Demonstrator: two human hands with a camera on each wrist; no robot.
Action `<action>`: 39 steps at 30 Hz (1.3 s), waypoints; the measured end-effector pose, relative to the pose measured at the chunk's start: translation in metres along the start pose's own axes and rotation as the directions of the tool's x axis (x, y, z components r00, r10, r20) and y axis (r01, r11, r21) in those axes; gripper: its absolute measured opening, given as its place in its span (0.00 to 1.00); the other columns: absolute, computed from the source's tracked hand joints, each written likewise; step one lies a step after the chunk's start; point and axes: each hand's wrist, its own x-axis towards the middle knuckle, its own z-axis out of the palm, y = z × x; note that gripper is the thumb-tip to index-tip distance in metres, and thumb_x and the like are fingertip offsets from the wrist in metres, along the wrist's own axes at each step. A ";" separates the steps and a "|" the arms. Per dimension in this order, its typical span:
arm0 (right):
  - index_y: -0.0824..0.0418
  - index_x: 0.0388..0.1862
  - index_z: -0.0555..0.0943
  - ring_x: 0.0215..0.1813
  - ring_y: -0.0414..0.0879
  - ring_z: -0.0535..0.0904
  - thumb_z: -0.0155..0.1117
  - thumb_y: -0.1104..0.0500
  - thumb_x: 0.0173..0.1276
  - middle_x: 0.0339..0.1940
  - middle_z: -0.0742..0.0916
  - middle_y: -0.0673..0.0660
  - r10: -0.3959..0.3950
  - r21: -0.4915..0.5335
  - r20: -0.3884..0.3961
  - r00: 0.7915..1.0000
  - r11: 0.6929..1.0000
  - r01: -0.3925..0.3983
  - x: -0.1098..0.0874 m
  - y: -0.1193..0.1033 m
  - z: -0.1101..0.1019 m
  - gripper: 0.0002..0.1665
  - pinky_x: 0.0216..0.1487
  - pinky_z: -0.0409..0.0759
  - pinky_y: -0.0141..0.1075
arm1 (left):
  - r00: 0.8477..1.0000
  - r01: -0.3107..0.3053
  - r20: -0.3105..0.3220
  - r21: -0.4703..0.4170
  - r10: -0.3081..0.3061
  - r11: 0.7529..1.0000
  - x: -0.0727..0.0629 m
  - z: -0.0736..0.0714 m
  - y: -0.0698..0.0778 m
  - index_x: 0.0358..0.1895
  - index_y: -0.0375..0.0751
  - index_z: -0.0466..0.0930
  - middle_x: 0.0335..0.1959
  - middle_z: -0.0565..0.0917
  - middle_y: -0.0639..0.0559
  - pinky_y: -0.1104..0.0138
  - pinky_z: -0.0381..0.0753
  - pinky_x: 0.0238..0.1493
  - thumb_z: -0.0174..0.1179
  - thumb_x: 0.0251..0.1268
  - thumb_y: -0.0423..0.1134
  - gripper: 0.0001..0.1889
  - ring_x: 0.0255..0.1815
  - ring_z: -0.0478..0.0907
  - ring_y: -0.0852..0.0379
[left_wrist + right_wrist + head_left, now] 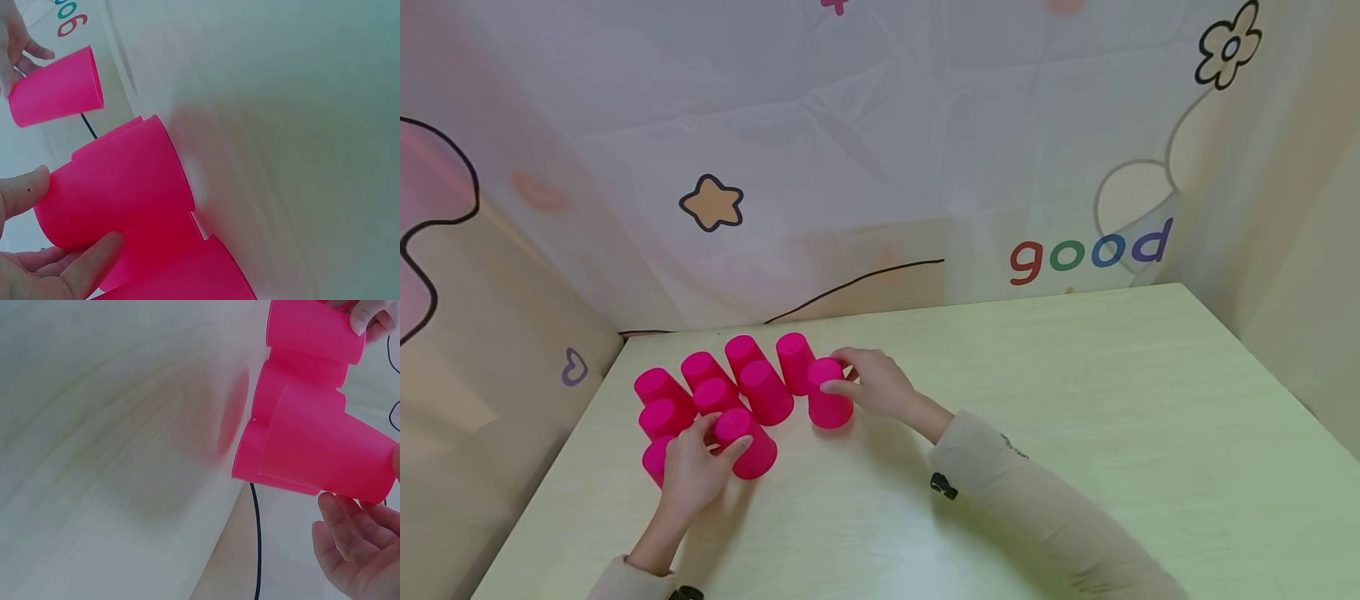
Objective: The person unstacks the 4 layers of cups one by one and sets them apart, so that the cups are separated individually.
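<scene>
Several plain pink cups stand base up in a close group on the left of the table. My left hand point(694, 471) grips a pink cup point(754, 454) at the group's front, thumb on one side and fingers on the other. To the right, my right hand point(883, 387) holds another pink cup point(831, 408) near its narrow end between thumb and fingers. In the right wrist view this cup point(331, 444) overlaps the cups behind it, its rim close over the table. Part of the front-left cup point(653, 458) is hidden by my left hand.
Behind the held cups stand more pink cups, among them one at the back right point(793, 362) and one at the far left point(658, 387). The pale wooden table point(1075, 400) meets a printed cloth backdrop point(865, 167) at its far edge.
</scene>
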 end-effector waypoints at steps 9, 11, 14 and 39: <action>0.62 0.55 0.74 0.39 0.44 0.76 0.66 0.51 0.58 0.39 0.81 0.53 0.031 -0.079 0.051 0.998 0.996 -0.027 0.014 -0.015 0.022 0.28 0.34 0.74 0.27 | 1.000 0.018 0.004 0.011 -0.018 1.000 0.000 -0.001 -0.001 0.56 0.24 0.67 0.45 0.78 0.32 0.53 0.79 0.43 0.65 0.53 0.37 0.29 0.45 0.76 0.38; 0.61 0.55 0.74 0.40 0.44 0.76 0.66 0.51 0.57 0.39 0.81 0.52 0.037 -0.095 0.055 0.998 0.995 -0.032 0.017 -0.017 0.027 0.28 0.35 0.75 0.27 | 1.000 0.021 0.004 0.013 -0.021 1.000 -0.001 -0.001 -0.001 0.56 0.24 0.67 0.45 0.78 0.32 0.53 0.79 0.43 0.65 0.53 0.37 0.29 0.45 0.76 0.38; 0.61 0.56 0.74 0.42 0.43 0.77 0.67 0.50 0.57 0.41 0.82 0.52 0.050 -0.116 0.058 0.997 0.992 -0.043 0.021 -0.018 0.034 0.29 0.37 0.75 0.27 | 1.000 0.021 0.006 0.010 -0.021 1.000 -0.001 -0.001 -0.002 0.56 0.24 0.67 0.45 0.78 0.32 0.54 0.79 0.43 0.65 0.53 0.37 0.29 0.45 0.76 0.38; 0.60 0.62 0.69 0.50 0.50 0.75 0.67 0.49 0.56 0.52 0.79 0.56 0.053 0.000 0.128 0.990 0.999 -0.054 0.010 -0.004 0.018 0.37 0.41 0.77 0.34 | 0.998 0.056 0.022 -0.019 -0.055 0.998 -0.002 -0.003 0.004 0.63 0.27 0.61 0.52 0.74 0.33 0.53 0.77 0.45 0.64 0.54 0.38 0.35 0.49 0.73 0.39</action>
